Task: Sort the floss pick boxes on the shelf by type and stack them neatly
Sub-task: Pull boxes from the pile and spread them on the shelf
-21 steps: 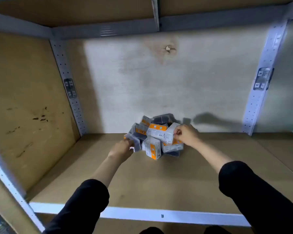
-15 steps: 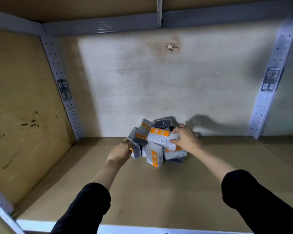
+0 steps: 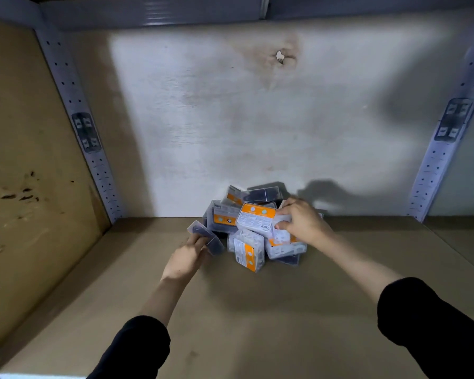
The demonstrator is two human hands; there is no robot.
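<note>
- Nearest the camera, two black sleeves (image 3: 137, 348) reach forward over a tan board shelf (image 3: 257, 324) whose surface is scuffed and faintly stained.
- Past the sleeves, the bare forearms lead to the hands, both at the heap in the middle of the shelf.
- Left hand (image 3: 185, 259) lies at the heap's left edge, its fingers closed round a clear box of dark picks (image 3: 204, 236) that tilts up and leftward (how far it is clear of the shelf cannot be told).
- Right hand (image 3: 303, 222) rests on top of the heap's right side, fingers curled and gripping a pale clear box (image 3: 281, 231) that still touches its neighbours.
- Between the hands sits the pile of floss pick boxes (image 3: 252, 228), jumbled at all angles and close to the back wall; some carry orange-and-white labels, others hold dark contents.
- One orange-labelled box (image 3: 248, 251) stands on end at the front of the pile; another (image 3: 256, 217) lies flat near the top.
- Behind the pile, a pale, water-stained back panel (image 3: 230, 119) bears a small hole ringed by a brown mark (image 3: 281, 57).
- Perforated grey metal uprights stand at the left (image 3: 85, 132) and right (image 3: 446, 132) corners, and a tan side board (image 3: 19, 160) with dark smears closes the left side.
- Overhead, a grey metal beam (image 3: 153, 12) runs across the top.
</note>
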